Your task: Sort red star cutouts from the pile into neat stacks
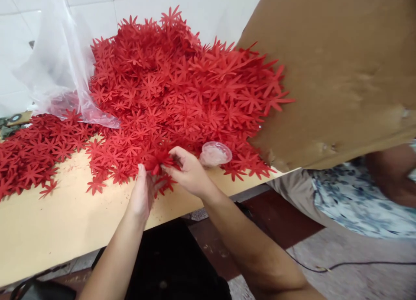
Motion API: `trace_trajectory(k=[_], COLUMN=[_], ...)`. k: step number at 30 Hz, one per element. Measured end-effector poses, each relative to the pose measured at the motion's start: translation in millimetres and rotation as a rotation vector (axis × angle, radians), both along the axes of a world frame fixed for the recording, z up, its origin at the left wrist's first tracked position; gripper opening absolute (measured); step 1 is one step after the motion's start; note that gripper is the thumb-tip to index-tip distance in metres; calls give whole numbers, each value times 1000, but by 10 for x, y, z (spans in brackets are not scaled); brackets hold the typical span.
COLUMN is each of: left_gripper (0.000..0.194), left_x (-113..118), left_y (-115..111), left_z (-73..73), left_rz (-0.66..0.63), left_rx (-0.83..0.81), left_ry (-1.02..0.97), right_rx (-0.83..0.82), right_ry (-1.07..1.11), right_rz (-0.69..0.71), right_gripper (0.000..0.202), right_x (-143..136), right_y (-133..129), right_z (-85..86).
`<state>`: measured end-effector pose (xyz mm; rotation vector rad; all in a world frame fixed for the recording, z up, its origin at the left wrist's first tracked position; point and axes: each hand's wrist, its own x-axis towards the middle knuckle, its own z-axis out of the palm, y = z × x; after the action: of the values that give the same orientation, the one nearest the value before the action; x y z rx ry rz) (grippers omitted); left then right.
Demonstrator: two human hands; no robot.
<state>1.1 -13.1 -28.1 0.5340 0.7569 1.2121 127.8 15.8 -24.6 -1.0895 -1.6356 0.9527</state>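
In the head view, looking down at a pale wooden-looking table (pixel 81 230) and pinching a deep-red, many-petalled flower piece of thin sheet material (pixel 157 162) between thumb and fingers of the bare right hand (pixel 186 166). Holding it over the near edge of a large heap of bright-red, star-shaped cut-out flowers (pixel 162 88). Holding the bare left hand (pixel 143 189) close beside it, thumb upright; not being able to tell whether gripping or merely cupping, with fingers partly hidden and blurred. Having a clear, round plastic cup (pixel 215 154) just beyond the right hand, among the flowers. Seeing a smaller red heap (pixel 39 146) and a translucent plastic bag (pixel 65 66) on the left, and a large brown cardboard-like sheet (pixel 338 75) on the right. Probably working best by pinching lightly near the centre, avoiding creasing the narrow petal tips; better steadying from below with the left, staying clear of loose flowers, and not nudging the cup.
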Motion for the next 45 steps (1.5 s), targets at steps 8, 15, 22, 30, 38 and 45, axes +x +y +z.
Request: trace_trajectory(k=[8, 15, 22, 30, 38, 45], left_gripper=[32, 32, 24, 32, 39, 43], left_x=[-79, -142, -158, -159, -173, -164], left_y=[9, 53, 9, -6, 26, -3], left_z=[31, -30, -17, 43, -50, -26], left_rz=[135, 328, 362, 238, 371, 197], left_rx=[158, 131, 151, 131, 88, 114], left_ry=[336, 378, 383, 361, 423, 378], right_rx=[66, 135, 24, 155, -113, -193], right_ry=[-103, -220, -799, -424, 99, 313], right_rz=[-32, -394, -575, -123, 138, 43], right_gripper=[12, 49, 41, 53, 38, 35], right_x=[-34, 532, 800, 248, -321, -330], right_y=[-227, -68, 257, -128, -254, -195], right_z=[72, 431, 831, 531, -75, -141])
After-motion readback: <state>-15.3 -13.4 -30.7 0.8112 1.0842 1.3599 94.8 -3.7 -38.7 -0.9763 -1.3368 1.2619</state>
